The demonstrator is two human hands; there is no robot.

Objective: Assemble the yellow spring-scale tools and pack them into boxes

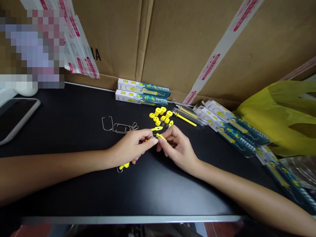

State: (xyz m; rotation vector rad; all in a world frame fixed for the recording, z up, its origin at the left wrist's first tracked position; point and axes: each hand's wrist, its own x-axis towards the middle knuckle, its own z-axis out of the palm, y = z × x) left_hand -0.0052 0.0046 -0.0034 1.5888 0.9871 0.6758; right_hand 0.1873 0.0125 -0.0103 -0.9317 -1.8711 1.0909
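My left hand (135, 144) is closed, thumb and forefinger pinching a thin bent metal wire hook (154, 135). Facing it, my right hand (180, 146) pinches a small yellow plastic rod (161, 137), whose end meets the wire. Below my left palm a yellow plastic part (124, 165) with a wire loop (119, 169) sticks out; whether that hand holds it I cannot tell. Just beyond my fingers lie several yellow caps (158, 112), small springs (163, 124) and a yellow slotted piece (158, 128). Bent wire pieces (120, 127) lie beyond my left wrist.
Two printed boxes (142, 98) stand against a large cardboard box (172, 42). More printed boxes (227, 135) lie right, beside clear-bagged yellow rods (186, 118) and a yellow plastic bag (269, 115). A phone (18, 113) rests left. The black table's front edge (130, 219) is near me.
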